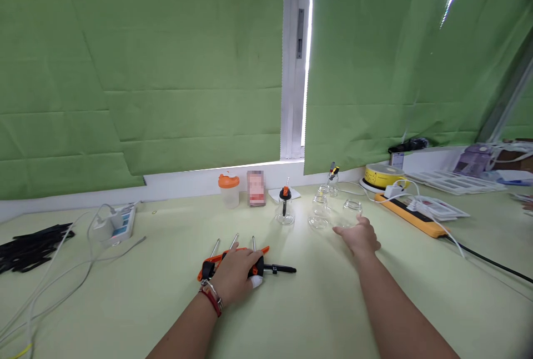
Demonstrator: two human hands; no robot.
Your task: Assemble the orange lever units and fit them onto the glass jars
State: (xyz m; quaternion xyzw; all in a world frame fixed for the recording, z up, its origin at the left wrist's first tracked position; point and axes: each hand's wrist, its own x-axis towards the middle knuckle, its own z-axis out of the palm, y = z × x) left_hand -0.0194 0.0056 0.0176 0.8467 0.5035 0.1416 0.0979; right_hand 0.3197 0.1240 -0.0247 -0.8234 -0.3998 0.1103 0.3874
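My left hand (pixel 237 277) is closed over several black-and-orange lids with thin metal spouts (pixel 211 263) lying on the table. A black handle-like piece (pixel 283 269) sticks out to its right. My right hand (pixel 361 235) curls around the lower part of a clear glass bottle (pixel 352 207), thumb on the left side. Just left of it stands another clear glass bottle (pixel 319 212). Further left, a glass bottle with a black-and-orange top (pixel 285 203) stands upright. Behind, a bottle with a yellow-and-black top (pixel 333 175) stands near the wall.
An orange-lidded plastic cup (pixel 229 189) and a pink box (pixel 256 188) stand by the wall. At right lie an orange power strip (pixel 410 215) and a yellow reel (pixel 383 176). White cables (pixel 89 262), a white power strip (pixel 125 224) and black strips (pixel 35 245) are at left.
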